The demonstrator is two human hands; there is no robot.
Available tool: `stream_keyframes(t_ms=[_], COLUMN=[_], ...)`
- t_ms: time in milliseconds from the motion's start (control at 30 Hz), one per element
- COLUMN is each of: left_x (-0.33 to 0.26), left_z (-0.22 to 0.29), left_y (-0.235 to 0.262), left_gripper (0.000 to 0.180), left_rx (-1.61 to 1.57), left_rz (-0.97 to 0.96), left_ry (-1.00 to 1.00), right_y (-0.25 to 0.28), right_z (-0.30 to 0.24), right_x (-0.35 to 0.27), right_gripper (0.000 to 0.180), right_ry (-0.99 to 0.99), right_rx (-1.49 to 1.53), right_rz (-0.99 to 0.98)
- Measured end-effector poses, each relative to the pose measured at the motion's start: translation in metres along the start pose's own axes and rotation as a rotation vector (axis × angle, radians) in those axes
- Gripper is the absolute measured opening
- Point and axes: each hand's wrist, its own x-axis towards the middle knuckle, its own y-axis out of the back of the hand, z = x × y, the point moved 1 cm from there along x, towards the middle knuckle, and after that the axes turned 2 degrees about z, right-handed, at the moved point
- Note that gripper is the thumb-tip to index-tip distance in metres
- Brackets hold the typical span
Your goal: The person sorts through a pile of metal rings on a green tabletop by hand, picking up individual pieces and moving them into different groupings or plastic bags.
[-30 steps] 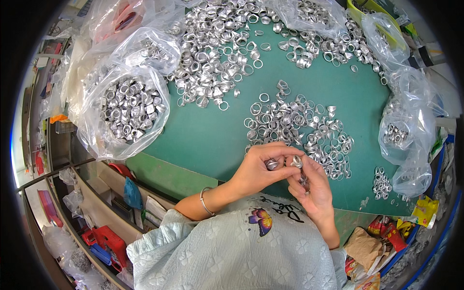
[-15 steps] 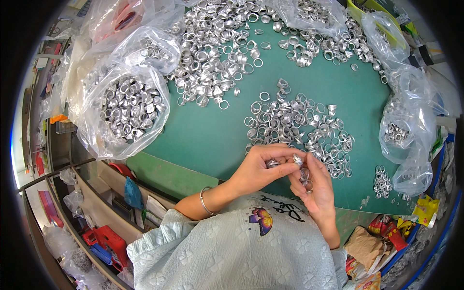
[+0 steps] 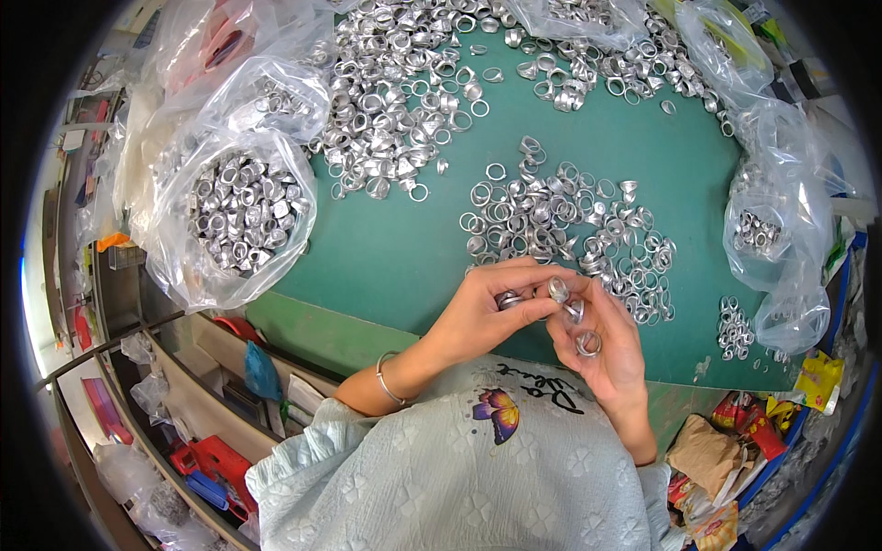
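Both my hands meet over the near edge of a green table point(image 3: 386, 253). With thumb and fingers my left hand point(image 3: 482, 303) pinches a silver metal ring point(image 3: 558, 289), and more rings point(image 3: 508, 299) sit in its curled fingers. My right hand point(image 3: 611, 354) is turned palm up with bent fingers, holding a few rings point(image 3: 587, 343) against them. Just beyond the hands lies a loose pile of silver rings point(image 3: 528, 216), with a second cluster of thinner rings point(image 3: 634, 266) beside it.
A clear plastic bag full of rings point(image 3: 243, 211) stands at the left. A large ring heap point(image 3: 390, 101) spreads at the back. More bags point(image 3: 758, 234) line the right side, near a small ring group point(image 3: 735, 329). Below left is an open drawer point(image 3: 230, 363).
My right hand has opened somewhat and turned its palm up, showing the rings in it more plainly. The left hand still pinches a ring. The whole view has shifted slightly.
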Motion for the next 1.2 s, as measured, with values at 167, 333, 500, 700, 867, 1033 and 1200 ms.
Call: stream_keyframes(t_ms=[167,333,500,700,867,1033,1200], left_x=[-0.001,-0.001,-0.001,0.0,0.001,-0.001,-0.005], left_z=[0.0,0.0,0.0,0.002,0.002,0.002,0.003], left_y=[0.0,0.001,0.001,0.001,0.002,0.007,-0.005], left_gripper=[0.027,0.027,0.026,0.024,0.024,0.024,0.032], left_rx=[-0.006,0.006,0.008,-0.005,-0.185,-0.357,0.129], left_rz=[-0.008,-0.001,0.012,0.006,-0.055,-0.116,0.003], left_ry=[-0.007,-0.016,-0.02,-0.029,0.12,0.274,-0.056], right_y=[0.003,0.003,0.002,0.002,0.0,-0.001,-0.005], right_z=[0.001,0.001,0.0,0.0,-0.002,-0.002,0.002], right_x=[0.001,0.0,-0.001,-0.001,-0.004,-0.004,-0.003], right_gripper=[0.036,0.037,0.039,0.039,0.039,0.038,0.035], right_ry=[0.012,0.026,0.036,0.028,0.035,0.044,0.073], right_rx=[0.034,0.039,0.015,-0.009,-0.019,-0.033,-0.009], right_rz=[-0.066,-0.086,-0.091,-0.073,-0.097,-0.095,0.016])
